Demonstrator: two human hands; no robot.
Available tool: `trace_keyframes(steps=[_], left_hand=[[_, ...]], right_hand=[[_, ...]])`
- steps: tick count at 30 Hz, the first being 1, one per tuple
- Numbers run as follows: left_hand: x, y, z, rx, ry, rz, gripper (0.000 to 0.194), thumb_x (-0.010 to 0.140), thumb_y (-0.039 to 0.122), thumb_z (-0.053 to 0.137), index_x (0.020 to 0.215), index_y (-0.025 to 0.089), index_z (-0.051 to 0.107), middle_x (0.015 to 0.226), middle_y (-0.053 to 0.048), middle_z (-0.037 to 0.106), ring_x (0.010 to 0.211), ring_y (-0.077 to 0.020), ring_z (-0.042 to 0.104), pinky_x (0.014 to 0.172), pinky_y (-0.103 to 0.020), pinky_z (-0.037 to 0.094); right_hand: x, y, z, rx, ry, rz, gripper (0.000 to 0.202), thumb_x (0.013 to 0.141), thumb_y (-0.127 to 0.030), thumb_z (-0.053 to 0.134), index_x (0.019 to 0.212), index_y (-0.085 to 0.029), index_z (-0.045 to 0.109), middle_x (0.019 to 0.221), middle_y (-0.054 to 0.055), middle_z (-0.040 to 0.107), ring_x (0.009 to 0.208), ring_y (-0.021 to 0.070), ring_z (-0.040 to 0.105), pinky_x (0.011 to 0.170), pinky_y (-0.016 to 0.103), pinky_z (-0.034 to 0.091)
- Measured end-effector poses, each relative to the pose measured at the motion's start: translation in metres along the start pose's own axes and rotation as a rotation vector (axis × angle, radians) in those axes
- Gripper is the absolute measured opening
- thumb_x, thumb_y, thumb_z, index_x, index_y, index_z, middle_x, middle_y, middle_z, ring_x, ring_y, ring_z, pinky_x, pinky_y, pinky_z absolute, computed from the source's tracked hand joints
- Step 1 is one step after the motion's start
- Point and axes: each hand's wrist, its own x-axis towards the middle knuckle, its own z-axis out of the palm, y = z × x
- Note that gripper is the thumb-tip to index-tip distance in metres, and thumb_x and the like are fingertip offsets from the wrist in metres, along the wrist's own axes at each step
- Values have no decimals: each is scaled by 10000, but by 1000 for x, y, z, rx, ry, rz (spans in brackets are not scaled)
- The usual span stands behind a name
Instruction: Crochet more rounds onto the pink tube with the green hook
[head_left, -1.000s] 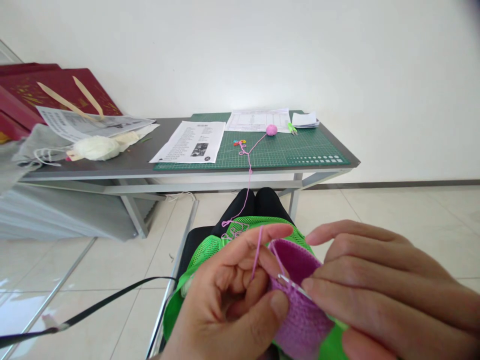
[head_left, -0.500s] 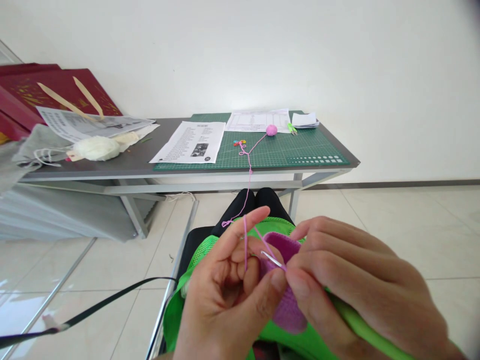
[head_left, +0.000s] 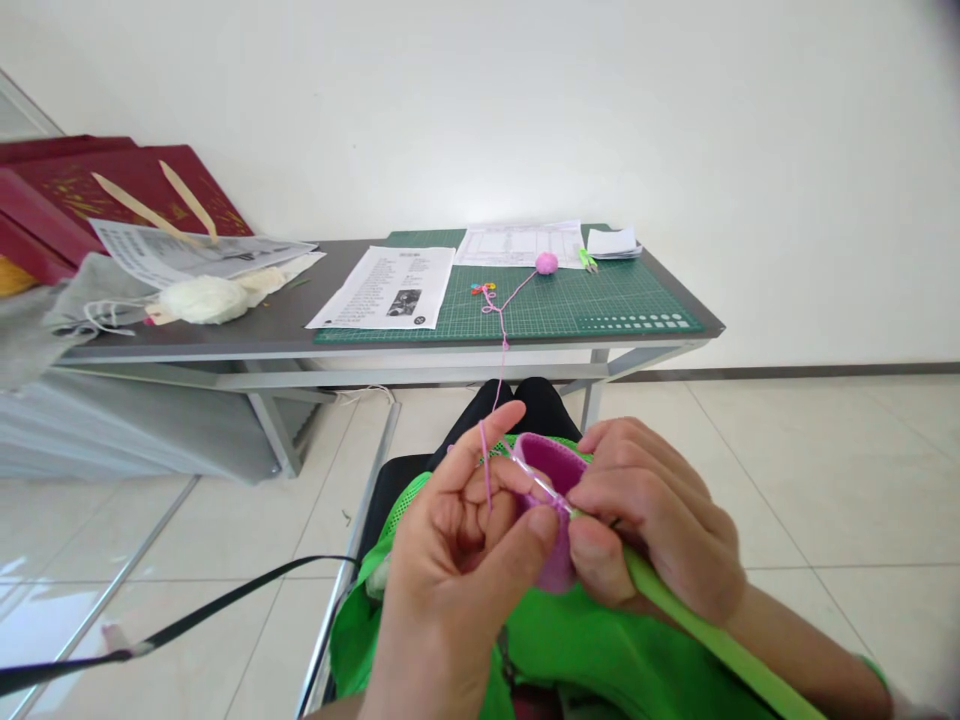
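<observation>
Pinched between thumb and fingers of my left hand (head_left: pixel 469 540) is the edge of a pink crocheted piece (head_left: pixel 559 560), which curves like an open cup. A strand of pink yarn (head_left: pixel 486 470) loops over my raised left index finger. My right hand (head_left: pixel 660 510) grips a crochet hook (head_left: pixel 660 590) with a green handle. Its silver shaft lies across the work's edge, pointing up and left, with pink loops around it near the handle. From my left hand the yarn runs up to a small pink ball (head_left: pixel 546 263) on the table.
On the dark table (head_left: pixel 285 310) lie a green cutting mat (head_left: pixel 525 310), printed sheets (head_left: pixel 382 290), green snips (head_left: pixel 587 260), colourful stitch markers (head_left: pixel 480 289) and a paper stack (head_left: pixel 613 243). White yarn (head_left: pixel 202 299) and dark red bags (head_left: pixel 150 190) are at left. A black strap (head_left: pixel 225 602) crosses lower left.
The hook has slid further up and left through the work, showing more silver shaft. My right hand and the crocheted piece sit slightly higher, and the handle's angle has shifted.
</observation>
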Motion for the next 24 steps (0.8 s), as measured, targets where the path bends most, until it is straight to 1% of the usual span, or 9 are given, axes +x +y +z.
trace_keyframes(steps=[4, 7, 10, 12, 14, 16, 18, 22, 24], left_hand=[[-2, 14, 0, -29, -18, -198, 533, 757, 189, 952, 1263, 259, 800, 729, 28, 666, 637, -58, 576, 668, -126, 506], [-4, 18, 1, -30, -32, -294, 568, 745, 162, 947, 1281, 264, 790, 813, 5, 694, 662, -65, 544, 688, -145, 494], [-5, 19, -1, -41, -84, -332, 538, 760, 160, 931, 1266, 282, 796, 873, -4, 710, 644, -54, 467, 683, -147, 474], [-5, 20, -2, -32, -104, -340, 509, 773, 164, 924, 1253, 281, 802, 873, -2, 711, 631, -47, 428, 667, -134, 453], [-4, 20, -2, -30, -111, -350, 487, 763, 171, 934, 1225, 270, 814, 861, -1, 704, 660, -57, 466, 665, -129, 448], [-4, 21, -1, -29, -130, -351, 476, 750, 174, 946, 1202, 264, 826, 831, 2, 694, 688, -69, 518, 659, -125, 451], [-2, 20, 0, -34, -157, -348, 455, 761, 167, 940, 1192, 260, 833, 806, 5, 693, 688, -70, 546, 661, -124, 461], [2, 18, -2, -62, -187, -337, 427, 764, 153, 937, 1167, 260, 846, 804, 3, 699, 698, -66, 563, 681, -124, 467], [3, 17, -3, -47, -212, -325, 417, 765, 162, 938, 1159, 266, 849, 784, 8, 691, 656, -51, 529, 647, -113, 444]], right_hand=[[10, -5, -23, 47, -187, -21, 303, 988, -89, 536, 705, -195, 556, 580, -10, 565, 551, 128, 455, 589, 321, 539], [17, -14, -37, 5, -279, 24, 396, 974, -63, 537, 603, -200, 549, 556, -20, 543, 531, 121, 475, 629, 324, 568], [23, -21, -44, -56, -289, 58, 537, 1037, -152, 543, 502, -193, 526, 503, -26, 518, 496, 100, 495, 635, 302, 588], [26, -24, -45, -80, -282, 45, 621, 1073, -235, 534, 454, -193, 512, 464, -27, 512, 466, 90, 499, 616, 288, 595], [29, -24, -46, -92, -254, 32, 656, 1096, -258, 494, 444, -196, 521, 452, -22, 529, 449, 93, 524, 590, 281, 603], [32, -23, -48, -89, -212, 11, 662, 1112, -255, 445, 460, -199, 544, 446, -20, 538, 434, 97, 543, 567, 268, 606], [34, -21, -53, -91, -207, 2, 650, 1117, -250, 427, 482, -199, 560, 443, -24, 536, 430, 94, 552, 582, 245, 616], [33, -17, -61, -40, -286, 37, 607, 1124, -271, 428, 530, -199, 533, 454, -53, 503, 437, 72, 515, 618, 215, 614], [30, -15, -63, 30, -301, 70, 579, 1137, -296, 403, 574, -205, 504, 473, -73, 483, 437, 63, 463, 591, 213, 587]])
